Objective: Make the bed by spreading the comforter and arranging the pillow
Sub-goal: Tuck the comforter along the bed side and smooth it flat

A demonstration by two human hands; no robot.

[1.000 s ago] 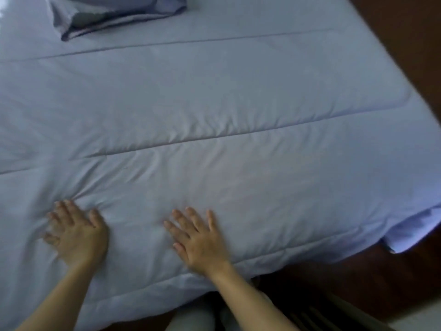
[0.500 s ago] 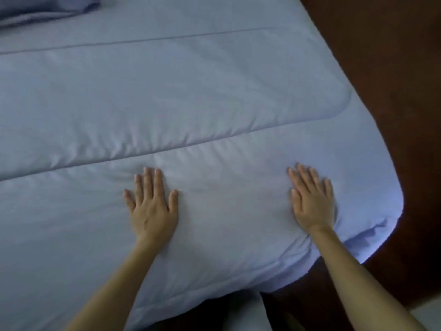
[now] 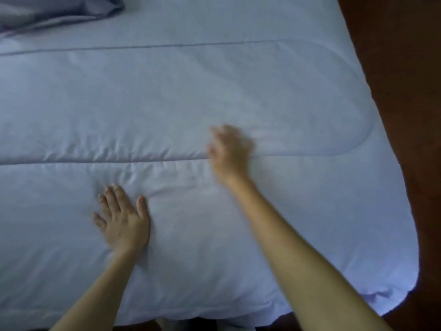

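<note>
Comforter: the pale blue comforter (image 3: 238, 91) lies spread over the bed and fills most of your view; its rounded corner sits at the right, beside the dark brown floor (image 3: 405, 115).
Seams: one stitched seam (image 3: 95, 161) runs across the comforter at mid-height, with small puckers along it; another runs across farther up, nearer the pillow.
Left hand: your left hand (image 3: 124, 220) lies palm-down on the comforter just below the mid seam, fingers spread apart and flat, clasping nothing; the cloth dimples around the fingertips.
Right hand: your right hand (image 3: 229, 151) sits over the mid seam, to the right of the left hand and farther up the comforter. It is blurred, so you cannot tell whether the fingers are spread or curled, nor whether they touch the cloth.
Forearms: both bare forearms reach in from the near edge of the comforter.
Pillow: the grey-blue pillow (image 3: 59, 10) lies crumpled at the far left, beyond the upper seam, well apart from both hands; only part of it shows.
Near edge: the comforter's near hem hangs over the bedside closest to you.
</note>
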